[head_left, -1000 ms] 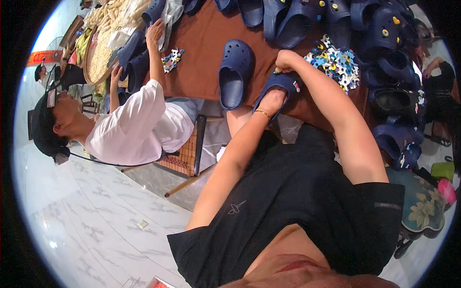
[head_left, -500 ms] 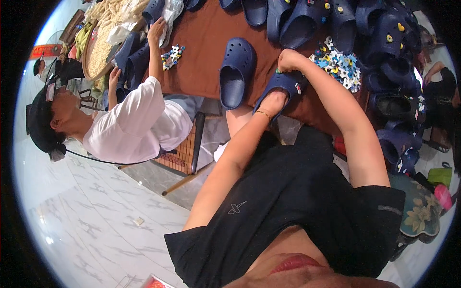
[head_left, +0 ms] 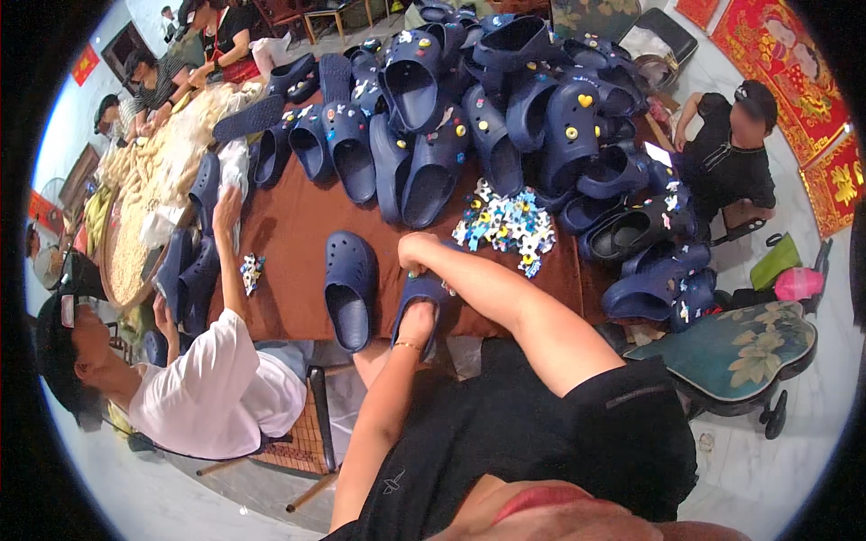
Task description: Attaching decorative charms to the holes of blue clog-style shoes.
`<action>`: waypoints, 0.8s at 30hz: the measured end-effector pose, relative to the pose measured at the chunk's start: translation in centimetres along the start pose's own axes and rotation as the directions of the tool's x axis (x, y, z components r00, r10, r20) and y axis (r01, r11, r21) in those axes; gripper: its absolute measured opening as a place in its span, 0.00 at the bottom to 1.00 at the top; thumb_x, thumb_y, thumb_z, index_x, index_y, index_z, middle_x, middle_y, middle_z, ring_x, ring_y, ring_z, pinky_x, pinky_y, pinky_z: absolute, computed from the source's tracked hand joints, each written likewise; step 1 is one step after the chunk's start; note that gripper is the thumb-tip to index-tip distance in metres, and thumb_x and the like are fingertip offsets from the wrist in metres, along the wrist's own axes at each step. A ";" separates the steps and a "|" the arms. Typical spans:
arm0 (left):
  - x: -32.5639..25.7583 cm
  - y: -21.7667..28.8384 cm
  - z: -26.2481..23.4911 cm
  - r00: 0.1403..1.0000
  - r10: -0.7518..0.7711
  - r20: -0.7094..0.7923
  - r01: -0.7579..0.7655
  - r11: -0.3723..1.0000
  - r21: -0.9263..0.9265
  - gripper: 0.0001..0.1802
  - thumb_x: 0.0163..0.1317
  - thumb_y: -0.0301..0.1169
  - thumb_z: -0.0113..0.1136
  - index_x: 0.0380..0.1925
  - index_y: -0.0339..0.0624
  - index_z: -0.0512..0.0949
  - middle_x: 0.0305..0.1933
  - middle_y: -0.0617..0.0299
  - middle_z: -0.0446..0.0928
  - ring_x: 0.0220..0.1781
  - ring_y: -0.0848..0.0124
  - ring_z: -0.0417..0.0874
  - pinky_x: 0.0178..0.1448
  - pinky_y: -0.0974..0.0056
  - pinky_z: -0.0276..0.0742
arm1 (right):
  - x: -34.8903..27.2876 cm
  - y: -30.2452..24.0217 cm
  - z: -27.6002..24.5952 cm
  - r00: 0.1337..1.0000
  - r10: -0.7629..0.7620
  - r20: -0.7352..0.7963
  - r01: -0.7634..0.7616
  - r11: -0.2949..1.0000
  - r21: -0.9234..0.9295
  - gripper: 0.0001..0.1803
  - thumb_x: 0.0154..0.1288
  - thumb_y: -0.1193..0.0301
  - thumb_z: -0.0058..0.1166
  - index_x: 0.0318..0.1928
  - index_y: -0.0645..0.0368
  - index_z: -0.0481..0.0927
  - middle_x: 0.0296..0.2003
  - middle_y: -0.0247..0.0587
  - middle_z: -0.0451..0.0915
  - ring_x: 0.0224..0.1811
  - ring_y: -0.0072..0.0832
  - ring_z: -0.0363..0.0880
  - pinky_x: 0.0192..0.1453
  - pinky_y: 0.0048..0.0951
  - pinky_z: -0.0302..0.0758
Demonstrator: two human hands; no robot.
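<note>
From the head view, the person holds one dark blue clog (head_left: pixel 424 302) at the near edge of the brown table (head_left: pixel 289 225). The left hand (head_left: pixel 417 323) is wrapped around the heel end of the clog from below. The right hand (head_left: pixel 417 251) sits on top of the clog's front end, fingers bent and pressing down; whether a small charm is pinched in them cannot be told. So both hands touch the same shoe, the left nearer the person, the right farther out over the table.

The long way of the clog runs from the person out toward the middle of the table, heel near, toe far.

Just beside it on the left lies one more plain clog (head_left: pixel 348 288), pointing the same way, touching nothing else.

A little heap of small colourful charms (head_left: pixel 503 225) lies on the table to the right of the right hand and a bit farther away. The right hand is the nearer one to it. There are too many charms to count.

At the far edge sits a big pile of blue clogs (head_left: pixel 505 99) with charms on them, too many to count.

A second person in a white shirt (head_left: pixel 216 388) sits at the left edge, one hand (head_left: pixel 225 206) up on the table near a tiny bunch of charms (head_left: pixel 251 269)
</note>
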State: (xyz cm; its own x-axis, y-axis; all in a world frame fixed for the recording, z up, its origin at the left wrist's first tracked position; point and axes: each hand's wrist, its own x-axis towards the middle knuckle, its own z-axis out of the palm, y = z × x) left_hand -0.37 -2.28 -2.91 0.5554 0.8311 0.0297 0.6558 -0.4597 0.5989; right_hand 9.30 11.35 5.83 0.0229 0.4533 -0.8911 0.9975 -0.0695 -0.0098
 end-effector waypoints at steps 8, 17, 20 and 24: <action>-0.7 0.0 0.2 0.999 -0.007 -0.046 0.007 1.000 0.005 0.09 0.52 0.29 0.43 0.22 0.36 0.73 0.27 0.43 0.74 0.32 0.47 0.76 0.39 0.49 0.71 | 3.1 -3.1 0.6 0.986 0.155 0.057 -0.129 0.939 -0.319 0.16 0.63 0.68 0.33 0.37 0.45 0.79 0.44 0.26 0.78 0.44 0.17 0.76 0.49 0.25 0.70; -0.5 0.8 -0.6 1.000 0.001 0.017 -0.002 0.999 0.043 0.09 0.51 0.27 0.43 0.24 0.35 0.73 0.28 0.43 0.75 0.32 0.49 0.76 0.39 0.51 0.72 | 2.2 -1.7 -0.6 0.982 0.124 0.139 -0.087 0.966 -0.244 0.11 0.57 0.61 0.52 0.39 0.46 0.80 0.41 0.31 0.79 0.44 0.26 0.77 0.48 0.30 0.71; -0.7 0.5 -0.6 0.998 -0.060 -0.016 0.060 0.998 0.035 0.09 0.51 0.28 0.45 0.22 0.35 0.73 0.27 0.43 0.75 0.32 0.49 0.76 0.39 0.51 0.72 | 0.1 -1.4 -0.2 0.995 0.008 0.096 0.012 0.980 -0.197 0.13 0.54 0.59 0.56 0.38 0.50 0.80 0.41 0.32 0.79 0.43 0.30 0.77 0.48 0.34 0.71; -0.4 0.9 -0.2 0.999 0.015 -0.044 -0.016 0.999 -0.033 0.11 0.53 0.30 0.45 0.20 0.34 0.72 0.27 0.42 0.74 0.32 0.49 0.76 0.40 0.52 0.71 | 0.0 0.3 0.2 0.999 -0.025 -0.047 0.014 0.977 -0.213 0.13 0.53 0.57 0.57 0.34 0.52 0.81 0.35 0.34 0.81 0.38 0.28 0.78 0.44 0.33 0.72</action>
State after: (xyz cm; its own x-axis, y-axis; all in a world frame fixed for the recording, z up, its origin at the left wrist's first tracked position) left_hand -0.12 -2.98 -2.24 0.5419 0.8372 0.0739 0.6295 -0.4626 0.6243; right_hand 9.61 11.13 5.73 0.0010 0.4965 -0.8680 0.9890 0.1279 0.0743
